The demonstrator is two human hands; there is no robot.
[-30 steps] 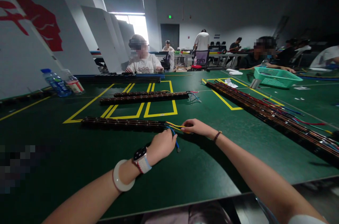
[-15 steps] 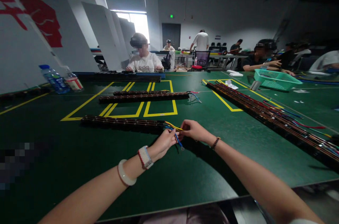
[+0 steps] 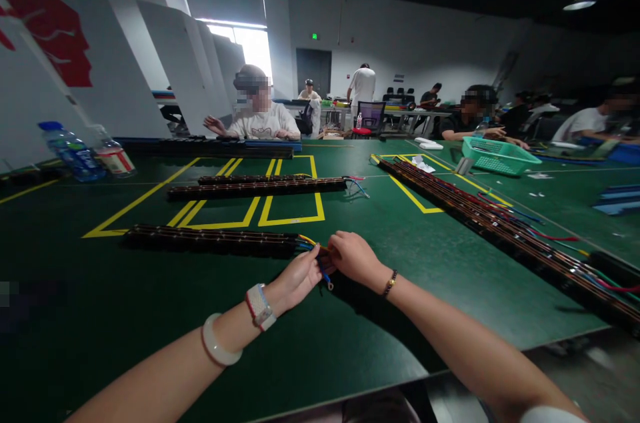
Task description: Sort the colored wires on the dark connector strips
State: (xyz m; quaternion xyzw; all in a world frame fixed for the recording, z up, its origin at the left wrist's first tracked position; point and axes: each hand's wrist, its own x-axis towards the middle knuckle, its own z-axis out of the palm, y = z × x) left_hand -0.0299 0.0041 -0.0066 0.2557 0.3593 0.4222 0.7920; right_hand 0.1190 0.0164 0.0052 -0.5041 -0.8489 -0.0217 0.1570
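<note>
A long black bar strung with copper-coloured strips lies on the green table in front of me. Yellow and blue wires come out of its right end. My left hand is closed on these wires, thumb on top. Below its fingers hangs a blue wire end with a ring terminal. My right hand meets the left fingertips, its fingers pinched around the yellow wire's end; its fingertips are partly hidden behind the hand.
Two similar bars lie farther back inside yellow tape lines. More bars with loose wires run along the right side, near a green basket. Bottles stand at the left. A co-worker sits across the table.
My view has turned slightly right. The right hand has curled closer over the wire ends at the left fingertips. Across the table, the co-worker has raised a hand.
</note>
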